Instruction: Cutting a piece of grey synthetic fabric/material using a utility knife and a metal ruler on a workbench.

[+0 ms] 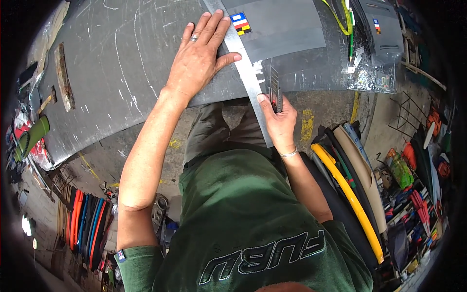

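Soft, even brightness, pale glare along the metal ruler (249,78), bent edges and black fisheye corners.

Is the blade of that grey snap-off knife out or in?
Out: the segmented metal blade extends beyond the grey handle in the right hand.

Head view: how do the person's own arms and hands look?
Bare forearms below short dark green sleeves, with a small tag on the left one. The ungloved left hand wears a silvery ring; the ungloved right hand has a silvery wrist bracelet.
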The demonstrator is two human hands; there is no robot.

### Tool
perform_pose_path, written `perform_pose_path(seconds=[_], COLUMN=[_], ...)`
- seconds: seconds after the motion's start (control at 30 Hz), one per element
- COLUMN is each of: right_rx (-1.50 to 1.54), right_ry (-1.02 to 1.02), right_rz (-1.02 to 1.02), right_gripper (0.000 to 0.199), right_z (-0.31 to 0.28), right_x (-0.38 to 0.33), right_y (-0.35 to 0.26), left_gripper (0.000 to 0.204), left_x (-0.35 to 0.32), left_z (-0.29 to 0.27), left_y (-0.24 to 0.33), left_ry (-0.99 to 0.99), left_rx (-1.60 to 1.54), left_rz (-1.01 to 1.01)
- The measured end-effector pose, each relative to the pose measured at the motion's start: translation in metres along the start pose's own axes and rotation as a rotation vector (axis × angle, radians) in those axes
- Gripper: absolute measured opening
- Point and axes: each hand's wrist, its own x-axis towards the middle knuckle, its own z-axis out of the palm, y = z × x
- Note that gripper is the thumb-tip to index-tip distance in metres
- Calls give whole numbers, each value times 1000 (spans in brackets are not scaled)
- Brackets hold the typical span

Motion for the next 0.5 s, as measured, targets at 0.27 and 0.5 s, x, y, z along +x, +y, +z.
perform_pose_path(seconds=[0.27, 0.5], right_rx=[20, 19], right_ry=[30, 18], right_rz=[-54, -42], right_gripper=[20, 21], right_z=[2, 2], right_x=[1, 0], right_y=[1, -1], left_gripper=[85, 85], left_x=[-1, -2], left_z=[1, 1], left_y=[-2, 0], left_ry=[-4, 13], left_rx=[11, 47], left_rz=[8, 14])
